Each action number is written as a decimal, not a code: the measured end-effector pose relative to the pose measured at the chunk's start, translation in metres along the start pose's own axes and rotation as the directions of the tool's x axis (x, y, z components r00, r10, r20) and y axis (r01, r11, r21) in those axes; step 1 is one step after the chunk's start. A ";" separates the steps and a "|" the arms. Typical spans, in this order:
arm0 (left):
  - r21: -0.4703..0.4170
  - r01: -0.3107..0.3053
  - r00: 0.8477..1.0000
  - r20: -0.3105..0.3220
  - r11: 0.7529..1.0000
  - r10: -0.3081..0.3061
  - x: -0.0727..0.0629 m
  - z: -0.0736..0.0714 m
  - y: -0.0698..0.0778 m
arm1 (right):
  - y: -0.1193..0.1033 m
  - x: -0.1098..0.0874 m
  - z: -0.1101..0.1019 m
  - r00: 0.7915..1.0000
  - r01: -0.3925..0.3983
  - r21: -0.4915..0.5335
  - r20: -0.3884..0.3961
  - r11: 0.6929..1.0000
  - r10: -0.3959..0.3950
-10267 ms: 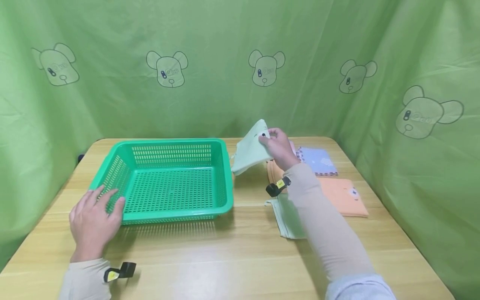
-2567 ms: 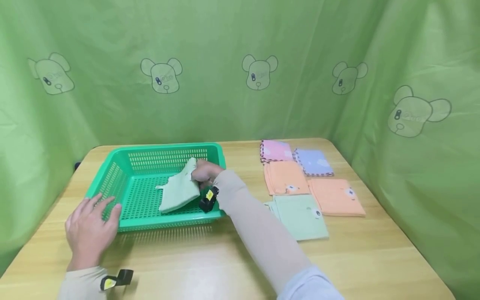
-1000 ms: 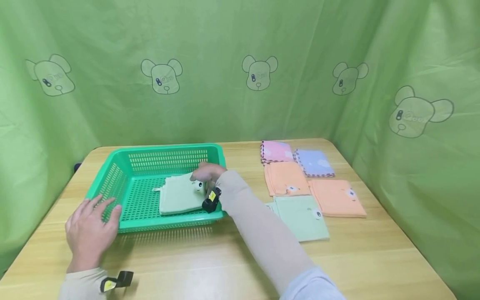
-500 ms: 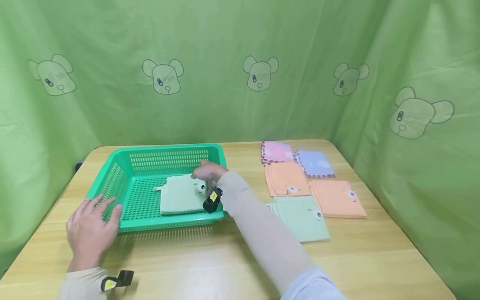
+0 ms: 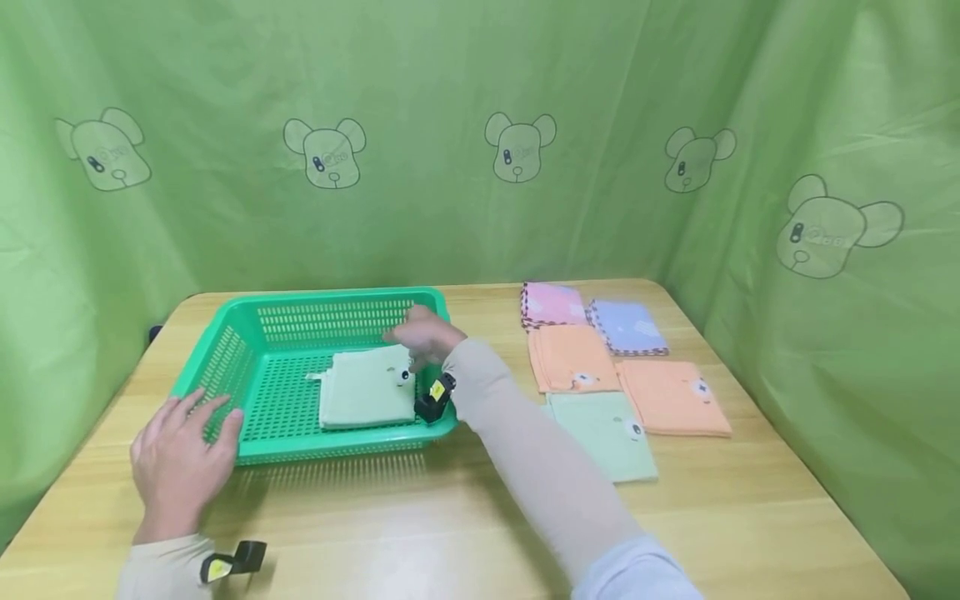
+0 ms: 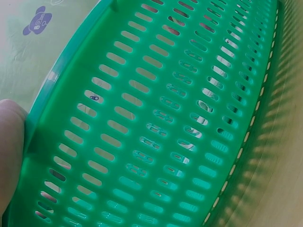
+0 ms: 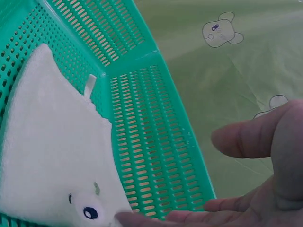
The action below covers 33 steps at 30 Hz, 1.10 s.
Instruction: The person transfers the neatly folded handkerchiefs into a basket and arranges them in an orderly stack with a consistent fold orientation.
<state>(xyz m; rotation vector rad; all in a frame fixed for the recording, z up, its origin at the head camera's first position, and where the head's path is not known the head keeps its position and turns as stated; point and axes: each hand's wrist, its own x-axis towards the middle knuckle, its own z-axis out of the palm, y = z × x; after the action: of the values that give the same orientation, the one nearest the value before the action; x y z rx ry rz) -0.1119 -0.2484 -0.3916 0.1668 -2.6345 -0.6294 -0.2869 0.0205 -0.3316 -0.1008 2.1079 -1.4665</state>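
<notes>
A folded pale green towel (image 5: pixel 365 387) with a stitched eye and a small hanging loop lies in the right part of the green plastic basket (image 5: pixel 322 454). My right hand (image 5: pixel 425 333) hovers at the towel's right end, inside the basket's right wall. In the right wrist view, the thumb (image 7: pixel 246 138) stands well apart from the straight fingers, and nothing is between them. One fingertip is right at the towel's edge. My left hand (image 5: pixel 182 458) rests with spread fingers on the basket's front left corner; its thumb lies at the rim in the left wrist view.
Right of the basket lie more folded towels: a pink one (image 5: pixel 553 302), a blue one (image 5: pixel 626 326), two orange ones, the nearer marked here as an orange towel (image 5: pixel 672 396), and another pale green towel (image 5: pixel 603 435). A green curtain (image 5: pixel 420 225) hangs behind the wooden table (image 5: pixel 480 517).
My right hand carried the pale green towel from the right into the basket, laid it flat and let it go, then rose slightly. My left hand has stayed at the basket corner.
</notes>
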 end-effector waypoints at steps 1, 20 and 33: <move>0.001 0.000 1.000 0.000 1.000 0.000 0.000 0.000 0.000 | 0.000 -0.001 -0.002 1.000 0.006 0.009 -0.001 1.000 -0.006; 0.002 -0.008 1.000 -0.004 1.000 0.008 0.001 0.001 -0.001 | -0.001 -0.012 -0.056 0.989 0.146 0.070 -0.014 0.987 -0.146; -0.005 -0.005 1.000 -0.001 1.000 0.005 0.001 0.001 -0.002 | 0.019 -0.021 -0.100 0.985 0.144 0.113 -0.107 0.983 -0.132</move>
<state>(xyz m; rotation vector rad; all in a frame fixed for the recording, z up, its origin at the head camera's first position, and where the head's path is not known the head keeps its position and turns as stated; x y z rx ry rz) -0.1135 -0.2501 -0.3925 0.1583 -2.6317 -0.6337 -0.3127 0.1197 -0.3156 -0.1326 2.1211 -1.7093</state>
